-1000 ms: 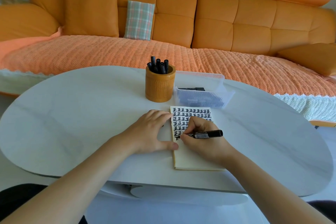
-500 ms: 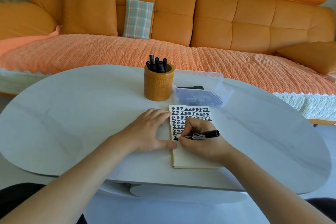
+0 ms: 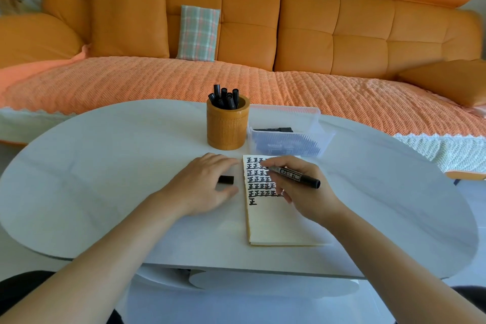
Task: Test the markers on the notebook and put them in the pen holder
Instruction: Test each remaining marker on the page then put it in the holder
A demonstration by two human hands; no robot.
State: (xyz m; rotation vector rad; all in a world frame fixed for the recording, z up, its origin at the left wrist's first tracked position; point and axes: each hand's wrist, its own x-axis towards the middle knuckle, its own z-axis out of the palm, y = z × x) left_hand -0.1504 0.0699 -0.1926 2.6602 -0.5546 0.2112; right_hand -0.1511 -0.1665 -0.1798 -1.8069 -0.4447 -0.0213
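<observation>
Right grip (image 3: pixel 302 192) is closed on a black marker (image 3: pixel 295 175), fingers and thumb pinching its front half. The capless tip points toward the far left corner of the notebook (image 3: pixel 278 221), over the top rows of writing, and the rear end sticks out to the right. Whether the tip touches the paper cannot be told.

The notebook lies open near the surface's near edge, a little right of the middle. Its far half is filled with rows of black marks, and one mark stands alone below them at the left margin.

Left grip (image 3: pixel 202 187) rests palm down on the surface (image 3: pixel 105 166), just beside the notebook's left edge. A black cap (image 3: pixel 226 179) shows between its fingers and thumb; the hand is blurred, so it is unclear whether it holds the cap.

Toward the far edge, beyond the left grip, a brown pen holder (image 3: pixel 227 129) stands upright with several black markers (image 3: pixel 224 97) in it. Just to its right sits a clear plastic box (image 3: pixel 315 123) with more dark markers inside, just beyond the notebook's far edge.

Behind the surface runs an orange sofa (image 3: pixel 328 34) with a woven orange cover (image 3: pixel 157 81) and a plaid cushion (image 3: pixel 198 33).
</observation>
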